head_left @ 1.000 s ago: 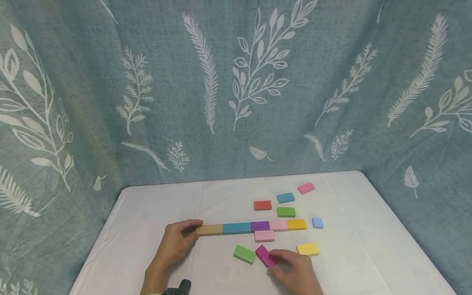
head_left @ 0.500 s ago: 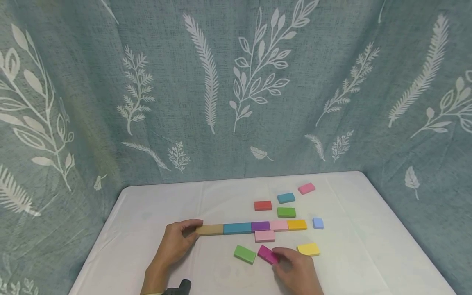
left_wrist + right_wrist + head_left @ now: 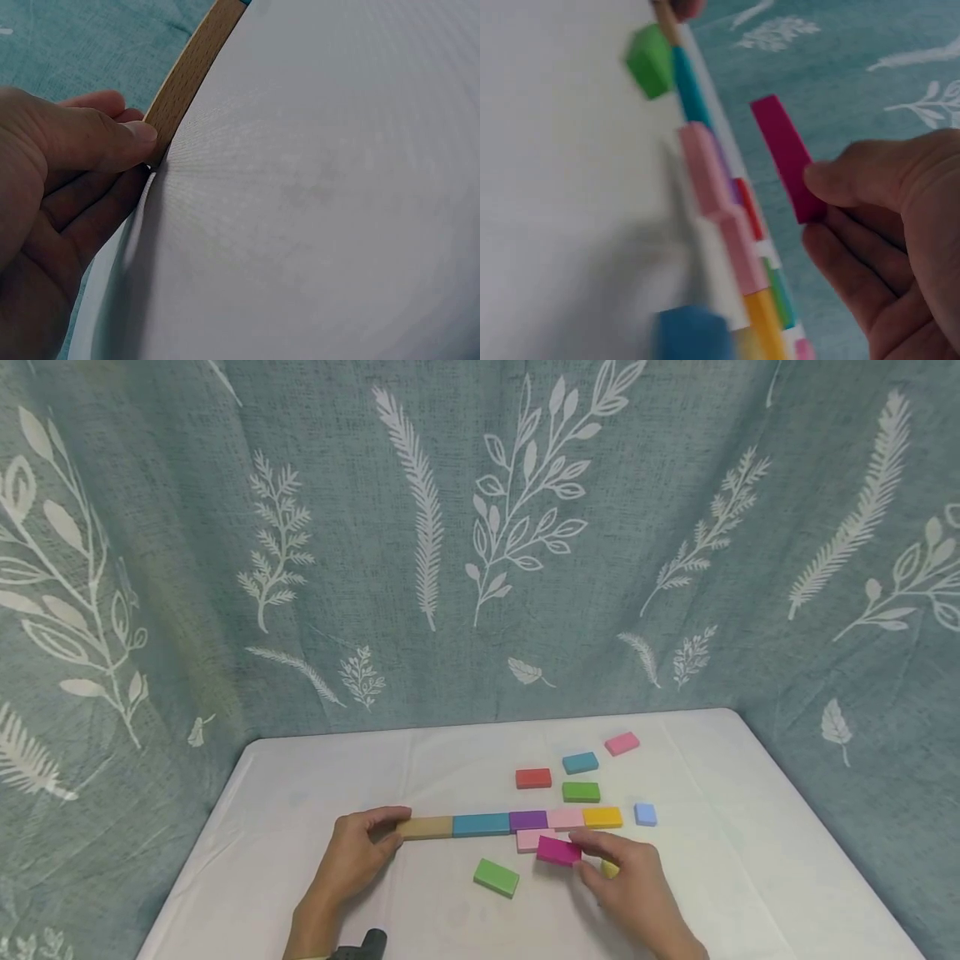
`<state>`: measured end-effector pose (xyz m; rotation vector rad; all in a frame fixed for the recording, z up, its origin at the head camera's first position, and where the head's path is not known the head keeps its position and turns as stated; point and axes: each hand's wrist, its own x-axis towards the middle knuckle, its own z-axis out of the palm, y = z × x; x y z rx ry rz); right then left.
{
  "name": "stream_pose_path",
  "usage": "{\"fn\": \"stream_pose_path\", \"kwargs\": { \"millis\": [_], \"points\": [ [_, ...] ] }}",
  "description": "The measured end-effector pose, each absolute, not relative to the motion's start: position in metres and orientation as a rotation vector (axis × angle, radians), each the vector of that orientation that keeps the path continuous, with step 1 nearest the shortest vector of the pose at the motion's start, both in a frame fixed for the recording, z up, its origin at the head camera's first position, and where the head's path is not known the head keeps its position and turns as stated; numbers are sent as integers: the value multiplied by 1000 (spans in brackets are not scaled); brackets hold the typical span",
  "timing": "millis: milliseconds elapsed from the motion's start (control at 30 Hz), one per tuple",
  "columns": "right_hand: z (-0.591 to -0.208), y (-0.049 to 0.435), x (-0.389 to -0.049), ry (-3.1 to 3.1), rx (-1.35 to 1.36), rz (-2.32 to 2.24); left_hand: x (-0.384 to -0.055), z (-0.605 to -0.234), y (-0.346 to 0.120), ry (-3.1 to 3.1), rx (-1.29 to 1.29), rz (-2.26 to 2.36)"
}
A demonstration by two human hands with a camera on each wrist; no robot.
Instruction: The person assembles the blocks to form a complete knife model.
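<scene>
Right hand, magenta block in grip

Fabric-walled workspace — leafy drapes (teal), white table.

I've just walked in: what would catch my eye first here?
Probably the magenta block, held off the white table in the right hand, just right of centre in the head view. Next, the straight row of five coloured blocks, its tan block gripped at the left end by the left hand. Behind the table hangs a blue-green curtain with white leaf patterns.
</scene>
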<state>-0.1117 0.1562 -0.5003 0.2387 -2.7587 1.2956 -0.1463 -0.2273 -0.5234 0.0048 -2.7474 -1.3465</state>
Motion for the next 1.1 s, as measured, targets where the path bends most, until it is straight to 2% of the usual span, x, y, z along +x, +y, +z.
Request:
{"fn": "stream_pose_path", "kwargs": {
  "millis": [533,1100],
  "points": [
    [-481,136,-158,-2655,775,1303,-150,-520,-231,-2748,-18,-1374],
    [-510,98,-172,-2776,919,1257,-149,-516,-229,-2757,-9,-1363]
  ]
}}
